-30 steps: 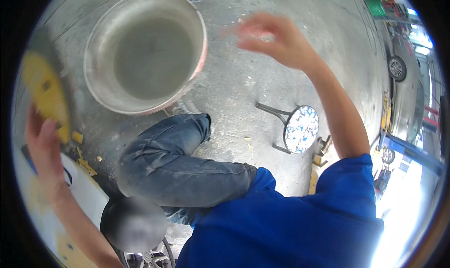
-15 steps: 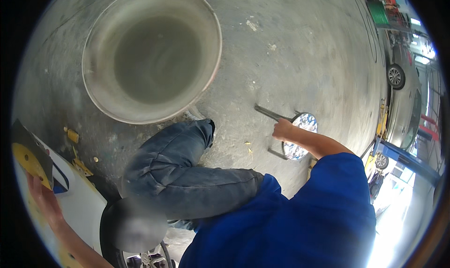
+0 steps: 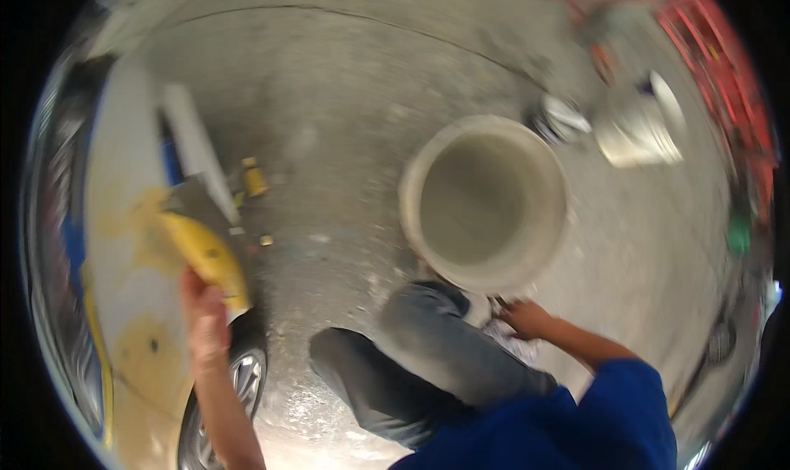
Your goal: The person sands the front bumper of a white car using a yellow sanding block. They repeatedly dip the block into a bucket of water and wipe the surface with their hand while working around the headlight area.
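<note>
Tub [image 3: 545, 197]: stood right.
Speckled stool [image 3: 520, 351]: sat on tub's near side.
Yellow tool [image 3: 207, 253]: hung left; looked light, stiff, best held by its body.
Left hand [image 3: 207, 310]: gripped its near end.
Right hand [image 3: 527, 319]: over stool; I couldn't tell its grip.

Head cam, wide fisheye, looks steeply down fr. wearer's head ht. L hand [image 3: 209, 315] & R hand [image 3: 527, 319] nr., floor [image 3: 321, 141] farther; straight edges bend twd. rim.

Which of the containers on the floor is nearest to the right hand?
The wide round tub, its rim just beyond the right hand; the smaller white bucket is farther off, toward the picture's upper right.
</note>
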`<action>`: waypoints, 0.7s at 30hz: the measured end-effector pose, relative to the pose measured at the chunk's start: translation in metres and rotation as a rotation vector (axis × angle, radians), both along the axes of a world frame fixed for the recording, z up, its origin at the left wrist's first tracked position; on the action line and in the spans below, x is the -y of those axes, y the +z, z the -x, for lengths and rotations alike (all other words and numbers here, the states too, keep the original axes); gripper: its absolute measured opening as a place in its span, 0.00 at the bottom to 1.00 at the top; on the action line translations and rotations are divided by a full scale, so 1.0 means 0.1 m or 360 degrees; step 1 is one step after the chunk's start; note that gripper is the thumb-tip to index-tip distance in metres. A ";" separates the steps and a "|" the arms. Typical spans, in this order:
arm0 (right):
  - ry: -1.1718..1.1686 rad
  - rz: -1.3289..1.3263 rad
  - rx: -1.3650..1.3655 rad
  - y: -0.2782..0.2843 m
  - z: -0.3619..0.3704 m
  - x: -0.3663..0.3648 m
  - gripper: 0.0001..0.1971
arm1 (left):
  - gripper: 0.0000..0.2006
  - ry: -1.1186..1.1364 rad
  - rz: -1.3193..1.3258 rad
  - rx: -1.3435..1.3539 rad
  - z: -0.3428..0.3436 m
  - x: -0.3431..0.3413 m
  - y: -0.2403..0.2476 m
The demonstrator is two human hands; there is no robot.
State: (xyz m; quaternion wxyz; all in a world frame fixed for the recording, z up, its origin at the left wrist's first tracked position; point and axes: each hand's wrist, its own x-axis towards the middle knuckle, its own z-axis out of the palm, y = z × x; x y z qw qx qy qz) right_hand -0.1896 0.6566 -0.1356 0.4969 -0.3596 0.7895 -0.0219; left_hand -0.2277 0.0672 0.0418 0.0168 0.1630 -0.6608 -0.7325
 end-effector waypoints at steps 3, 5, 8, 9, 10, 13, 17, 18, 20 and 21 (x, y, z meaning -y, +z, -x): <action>0.0084 0.0028 0.0570 -0.07 0.53 -0.60 0.17 | 0.43 -0.0041 -0.0288 -0.0133 -0.08 -0.18 0.01; -0.0269 0.0032 0.0596 1.35 1.38 0.28 0.17 | 0.46 -0.0039 -0.0310 -0.0064 -0.12 -0.33 -0.01; -0.0693 0.0472 0.0294 1.79 1.95 0.92 0.30 | 0.44 -0.0060 -0.0307 -0.0182 -0.05 -0.61 -0.07; -0.0704 0.0823 0.0278 1.69 2.08 1.20 0.32 | 0.47 -0.0020 -0.0382 -0.0242 0.02 -0.74 -0.28; -0.0760 0.1178 0.0298 1.64 2.04 1.39 0.34 | 0.45 0.0009 -0.0339 -0.0225 0.08 -0.92 -0.28; -0.0826 0.1804 0.0503 1.59 1.74 2.15 0.41 | 0.43 0.0047 -0.0347 -0.0298 -0.02 -1.38 -0.32; -0.0980 0.2030 0.0627 1.46 1.90 2.65 0.43 | 0.42 0.0202 0.0037 -0.0354 0.26 -1.80 -0.02; -0.1238 0.2077 0.0745 1.48 1.90 2.67 0.41 | 0.42 0.0170 0.0025 -0.0358 0.32 -1.81 0.06; -0.1350 0.2107 0.0767 1.58 1.90 2.64 0.40 | 0.43 0.0123 -0.0055 -0.0320 0.42 -1.82 0.11; -0.1411 0.2124 0.0778 1.62 1.91 2.63 0.39 | 0.43 0.0107 0.0044 -0.0312 0.44 -1.84 0.13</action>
